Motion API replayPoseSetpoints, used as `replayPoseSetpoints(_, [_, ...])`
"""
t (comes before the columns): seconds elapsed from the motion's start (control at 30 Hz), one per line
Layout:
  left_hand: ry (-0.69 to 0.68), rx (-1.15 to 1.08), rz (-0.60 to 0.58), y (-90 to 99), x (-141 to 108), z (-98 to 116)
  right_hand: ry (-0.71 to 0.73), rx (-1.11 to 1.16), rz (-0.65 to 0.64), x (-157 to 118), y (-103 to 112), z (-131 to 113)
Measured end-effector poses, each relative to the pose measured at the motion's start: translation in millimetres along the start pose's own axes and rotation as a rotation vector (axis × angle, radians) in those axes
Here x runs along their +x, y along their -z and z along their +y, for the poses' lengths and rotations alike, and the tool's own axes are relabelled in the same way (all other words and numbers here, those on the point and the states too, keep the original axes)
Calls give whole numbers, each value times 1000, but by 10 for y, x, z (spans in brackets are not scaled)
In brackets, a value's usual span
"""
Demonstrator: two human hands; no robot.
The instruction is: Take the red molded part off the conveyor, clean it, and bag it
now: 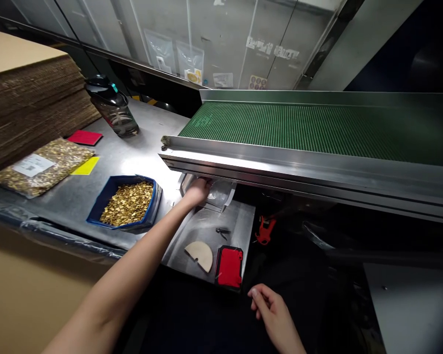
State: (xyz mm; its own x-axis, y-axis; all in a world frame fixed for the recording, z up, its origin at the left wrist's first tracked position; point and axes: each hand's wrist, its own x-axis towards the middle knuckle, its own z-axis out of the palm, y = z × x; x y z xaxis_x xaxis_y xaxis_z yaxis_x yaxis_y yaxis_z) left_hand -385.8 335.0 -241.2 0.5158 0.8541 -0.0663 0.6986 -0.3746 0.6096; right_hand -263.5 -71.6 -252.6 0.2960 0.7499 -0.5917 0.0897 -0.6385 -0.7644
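Note:
My left hand (198, 191) reaches into a clear plastic tray (220, 195) under the near rail of the conveyor. Its fingers are closed and point down, and what they hold, if anything, is hidden. Nearer to me, my right hand (272, 310) hovers over dark clothing with its fingers curled in and the thumb against the index finger; the inside of its grip cannot be seen. Left of the tray stands a blue bin (155, 202) full of small gold-coloured metal pieces (127, 202).
A green ribbed conveyor belt (273, 125) runs off to the right. On the metal table are a dark bottle (112, 108), a bag of gold pieces (46, 164), stacked cardboard (29, 98), a beige half-disc (200, 254), a red-and-black case (229, 267) and black nippers (222, 232). An orange tool (266, 230) lies beside it.

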Motion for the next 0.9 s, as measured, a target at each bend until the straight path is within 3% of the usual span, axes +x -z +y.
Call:
replayPoseSetpoints(0.17, [-28,-26,6,22,-106,68,19,-19,48,18,-23,-93])
replayPoseSetpoints(0.33, [-37,-168,28,23,-225,278,19,-55,58,-30,-80,-129])
replayPoseSetpoints(0.47, [-5,-362,78,106,-569,409,13,-47,106,-114,-53,-171])
replayPoseSetpoints(0.57, [-3,-508,81,163,-1005,514,122,-71,203,-166,-31,-421])
replayPoseSetpoints(0.67, [-13,-629,18,125,-1425,695,359,-98,284,-113,-56,-873])
replayPoseSetpoints(0.73, [11,-736,-28,39,-1629,841,469,-102,264,-10,-83,-1171])
replayPoseSetpoints(0.8, [64,-856,-77,-69,-1762,968,492,-116,204,106,-97,-1373])
replayPoseSetpoints(0.9, [134,-1009,-171,-198,-1858,1067,386,-73,176,222,-63,-1426])
